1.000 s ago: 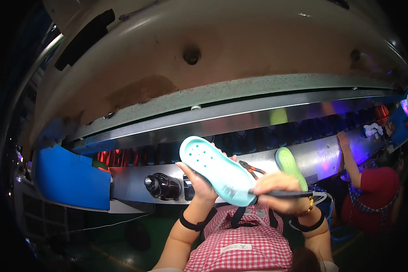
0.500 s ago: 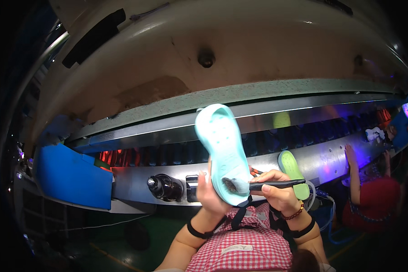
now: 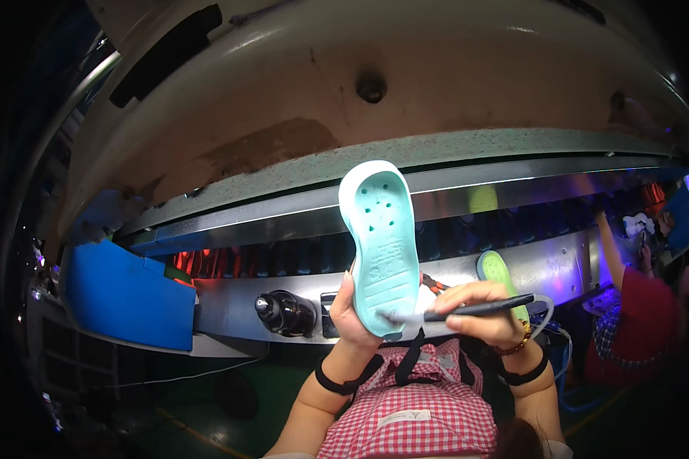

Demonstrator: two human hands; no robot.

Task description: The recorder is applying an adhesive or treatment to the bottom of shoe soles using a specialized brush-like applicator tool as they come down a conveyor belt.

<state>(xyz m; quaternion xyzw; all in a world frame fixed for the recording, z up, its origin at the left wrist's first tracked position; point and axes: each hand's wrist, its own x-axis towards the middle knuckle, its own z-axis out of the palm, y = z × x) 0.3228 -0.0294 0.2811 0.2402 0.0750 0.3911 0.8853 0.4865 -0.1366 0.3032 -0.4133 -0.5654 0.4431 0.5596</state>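
Note:
My left hand (image 3: 350, 317) grips the heel end of a pale turquoise foam shoe sole (image 3: 388, 256), its thumb along the left edge. Toe end up, the sole shows me its recessed upper face, with several small holes near the toe and grooves toward the heel. In my right hand (image 3: 488, 325) is a slim black-handled brush (image 3: 491, 307), held like a pen with a clear tube running from its back end. The blurred brush tip lies over the heel area of the sole; whether it touches I cannot tell.
Beyond the steel bench (image 3: 237, 306) runs a dark conveyor (image 3: 444, 239), with a yellow-green piece (image 3: 483, 199) behind it. A lime green sole (image 3: 499, 277) rests right. A dark bottle (image 3: 285, 315) and blue housing (image 3: 130, 298) are left. A co-worker in red (image 3: 639, 329) reaches toward the conveyor.
The sole has turned so its inner face shows more squarely. My right hand and brush have shifted slightly right. The co-worker's arm has moved farther forward, toward the conveyor.

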